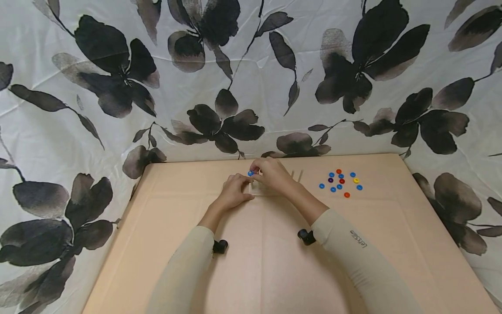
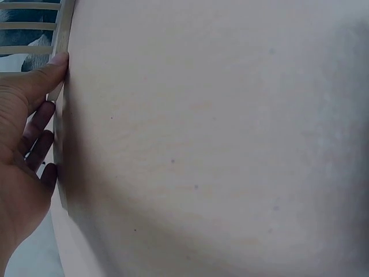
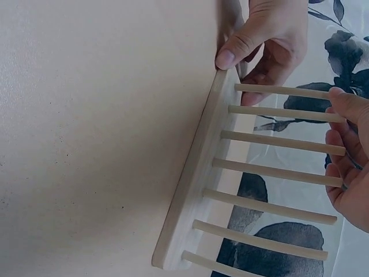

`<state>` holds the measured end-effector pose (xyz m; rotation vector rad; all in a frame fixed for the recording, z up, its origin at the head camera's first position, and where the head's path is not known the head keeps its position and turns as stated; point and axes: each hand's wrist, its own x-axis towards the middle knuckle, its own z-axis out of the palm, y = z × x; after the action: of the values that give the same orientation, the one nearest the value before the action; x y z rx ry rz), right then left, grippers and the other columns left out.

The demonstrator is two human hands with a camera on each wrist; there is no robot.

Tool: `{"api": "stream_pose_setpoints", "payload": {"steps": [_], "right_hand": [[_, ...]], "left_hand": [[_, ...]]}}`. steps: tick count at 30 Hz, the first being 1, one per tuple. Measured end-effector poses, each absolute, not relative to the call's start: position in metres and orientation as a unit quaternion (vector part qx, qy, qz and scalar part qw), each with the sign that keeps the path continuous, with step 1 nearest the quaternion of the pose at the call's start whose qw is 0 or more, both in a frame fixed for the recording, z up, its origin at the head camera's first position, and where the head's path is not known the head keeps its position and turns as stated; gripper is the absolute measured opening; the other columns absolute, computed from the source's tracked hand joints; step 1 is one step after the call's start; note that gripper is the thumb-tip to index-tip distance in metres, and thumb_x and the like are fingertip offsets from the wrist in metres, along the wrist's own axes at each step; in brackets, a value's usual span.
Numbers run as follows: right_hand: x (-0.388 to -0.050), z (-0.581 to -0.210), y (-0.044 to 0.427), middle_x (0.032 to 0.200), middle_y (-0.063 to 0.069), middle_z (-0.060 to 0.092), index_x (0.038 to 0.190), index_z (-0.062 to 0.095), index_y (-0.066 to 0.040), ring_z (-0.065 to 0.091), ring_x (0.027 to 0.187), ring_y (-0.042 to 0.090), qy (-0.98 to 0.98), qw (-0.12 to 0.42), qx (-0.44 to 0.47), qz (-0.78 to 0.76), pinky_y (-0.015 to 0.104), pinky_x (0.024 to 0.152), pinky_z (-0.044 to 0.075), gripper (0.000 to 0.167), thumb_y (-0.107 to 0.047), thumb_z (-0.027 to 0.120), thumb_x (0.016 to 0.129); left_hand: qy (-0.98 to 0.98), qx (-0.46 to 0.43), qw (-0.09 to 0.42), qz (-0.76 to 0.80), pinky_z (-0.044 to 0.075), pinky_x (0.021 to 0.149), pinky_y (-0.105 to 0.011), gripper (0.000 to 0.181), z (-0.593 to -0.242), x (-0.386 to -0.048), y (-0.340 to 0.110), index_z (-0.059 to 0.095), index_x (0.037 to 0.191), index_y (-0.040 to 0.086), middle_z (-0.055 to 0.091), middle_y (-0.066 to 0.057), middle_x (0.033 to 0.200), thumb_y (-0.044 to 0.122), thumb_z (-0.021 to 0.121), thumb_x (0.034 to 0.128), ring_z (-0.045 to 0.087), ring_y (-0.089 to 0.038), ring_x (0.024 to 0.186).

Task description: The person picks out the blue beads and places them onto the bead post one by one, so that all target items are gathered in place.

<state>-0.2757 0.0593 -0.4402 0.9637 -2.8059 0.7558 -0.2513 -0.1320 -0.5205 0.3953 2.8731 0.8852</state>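
Our right hand pinches a blue plastic-looking ring, likely light, best rim-held, between fingertips; our left hand, a pale wooden pegged rack.

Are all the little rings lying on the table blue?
No, the head view shows a yellow ring lying near blue rings on the table.

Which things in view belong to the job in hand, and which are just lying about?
Part of the job:
pegged wooden rack, gripped near one end by the left hand
blue ring at the right hand's fingertips
loose coloured rings, probably

Just about:
floral cloth
black device at each wrist
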Motion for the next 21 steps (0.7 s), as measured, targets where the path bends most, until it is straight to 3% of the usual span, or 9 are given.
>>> {"api": "stream_pose_setpoints", "payload": {"steps": [21], "right_hand": [[-0.2723, -0.4399, 0.0606, 0.098, 0.001, 0.076, 0.107, 0.076, -0.011, 0.068, 0.096, 0.02, -0.918, 0.033, 0.302, 0.253, 0.037, 0.087, 0.052, 0.017, -0.02, 0.078, 0.093]], "left_hand": [[0.947, 0.131, 0.05, 0.29, 0.036, 0.11, -0.052, 0.053, -0.5233, -0.2522, -0.1329, 0.068, 0.129, 0.012, 0.061, -0.008, 0.13, 0.031, 0.087, 0.0837, 0.046, -0.029, 0.13]]}}
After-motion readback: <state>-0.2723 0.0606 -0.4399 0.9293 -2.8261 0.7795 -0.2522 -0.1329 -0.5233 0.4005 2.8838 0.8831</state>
